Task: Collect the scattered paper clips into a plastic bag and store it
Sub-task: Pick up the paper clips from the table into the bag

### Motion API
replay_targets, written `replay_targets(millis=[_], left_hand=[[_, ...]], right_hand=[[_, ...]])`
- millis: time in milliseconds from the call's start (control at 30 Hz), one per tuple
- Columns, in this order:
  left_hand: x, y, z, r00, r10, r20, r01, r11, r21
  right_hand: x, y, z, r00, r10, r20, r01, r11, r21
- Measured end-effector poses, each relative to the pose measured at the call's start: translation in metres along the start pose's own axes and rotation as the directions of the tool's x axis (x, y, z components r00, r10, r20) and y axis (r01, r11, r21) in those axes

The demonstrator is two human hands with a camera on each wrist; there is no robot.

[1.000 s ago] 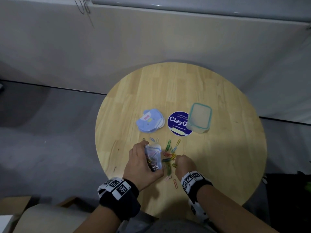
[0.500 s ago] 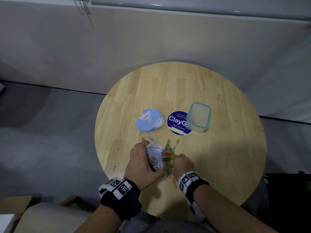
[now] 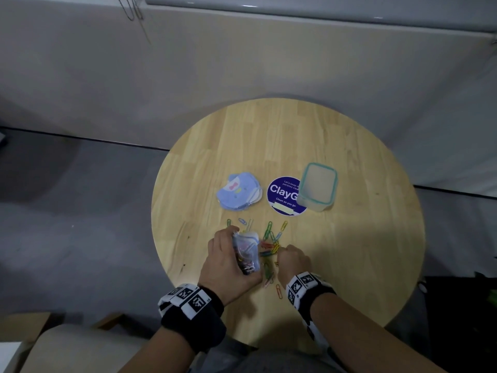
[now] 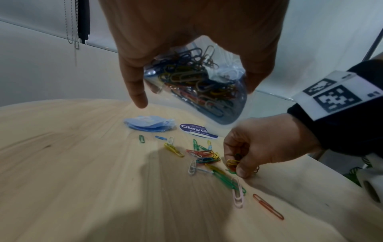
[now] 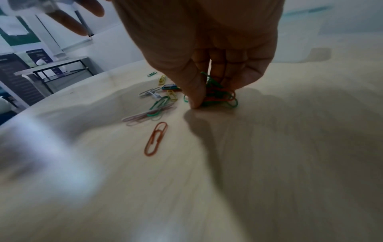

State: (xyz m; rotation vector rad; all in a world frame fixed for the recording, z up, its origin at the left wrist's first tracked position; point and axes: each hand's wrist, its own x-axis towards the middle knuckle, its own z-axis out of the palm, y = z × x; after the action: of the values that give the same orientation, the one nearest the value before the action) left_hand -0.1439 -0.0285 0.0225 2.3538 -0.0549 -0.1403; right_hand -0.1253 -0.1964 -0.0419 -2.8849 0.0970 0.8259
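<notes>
Curled round a small clear plastic bag (image 3: 246, 251), the person's left hand (image 3: 228, 262) holds it just above the near part of the round wooden table (image 3: 363, 238), while the right hand (image 3: 293, 261) is bunched, fingertips down, on the loose paper clips (image 3: 270, 244) just beside the bag; from the head view the bag already looks well filled, yet a fair scatter of clips lies between and beyond the hands, and a clear lidded container (image 3: 318, 187), probably where the bag will go, stands closed well behind, next to a round purple sticker (image 3: 282, 196) and a stack of blue cards (image 3: 239, 191). Seen from the left wrist, the bag (image 4: 199, 85) hangs between thumb and fingers, packed with clips, and the right hand (image 4: 267, 140) pinches a small bunch of clips (image 4: 233, 163) against the table, with more than a dozen others lying free, among them an orange clip (image 4: 268, 208) nearest the edge. From the right wrist, the thumb (image 5: 194, 91) and fingers close on a green and red tangle (image 5: 219, 96), the orange clip (image 5: 156, 138) untouched nearby. I would judge the collecting well past halfway; the rest of the clips, closing the bag and storing it remain.
</notes>
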Motion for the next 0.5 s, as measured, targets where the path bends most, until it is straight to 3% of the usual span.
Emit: replay_targets(millis=[67, 167, 200, 267, 333, 367, 433, 500], left_hand=[[0.003, 0.000, 0.000, 1.000, 0.011, 0.002, -0.011, 1.000, 0.004], [0.007, 0.002, 0.001, 1.000, 0.023, 0.013, -0.023, 1.000, 0.002], [0.009, 0.003, 0.002, 1.000, 0.019, 0.018, -0.018, 1.000, -0.008], [0.011, 0.004, 0.006, 1.000, 0.008, 0.030, -0.007, 1.000, -0.026], [0.014, 0.006, 0.011, 0.999, 0.012, 0.042, -0.010, 0.999, -0.042], [0.016, 0.009, 0.013, 0.999, 0.012, 0.048, -0.009, 0.998, -0.056], [0.020, 0.017, 0.015, 0.999, 0.004, 0.050, 0.001, 0.995, -0.102], [0.026, 0.024, 0.016, 1.000, 0.002, 0.023, 0.001, 0.990, -0.138]], right_hand=[[-0.002, 0.006, -0.003, 1.000, -0.023, 0.000, 0.023, 0.998, 0.067], [-0.006, 0.017, -0.021, 0.997, 0.058, -0.046, -0.036, 0.924, 0.382], [-0.008, 0.020, -0.032, 0.989, 0.116, -0.088, -0.055, 0.856, 0.515], [-0.014, 0.018, -0.062, 0.971, 0.206, -0.119, -0.041, 0.638, 0.769], [-0.022, 0.008, -0.097, 0.971, 0.192, -0.139, 0.055, 0.390, 0.919], [-0.026, 0.001, -0.113, 0.977, 0.157, -0.146, 0.091, 0.308, 0.947], [-0.033, -0.014, -0.137, 0.980, 0.095, -0.174, 0.144, 0.266, 0.953], [-0.038, -0.025, -0.146, 0.973, 0.064, -0.223, 0.191, 0.324, 0.927]])
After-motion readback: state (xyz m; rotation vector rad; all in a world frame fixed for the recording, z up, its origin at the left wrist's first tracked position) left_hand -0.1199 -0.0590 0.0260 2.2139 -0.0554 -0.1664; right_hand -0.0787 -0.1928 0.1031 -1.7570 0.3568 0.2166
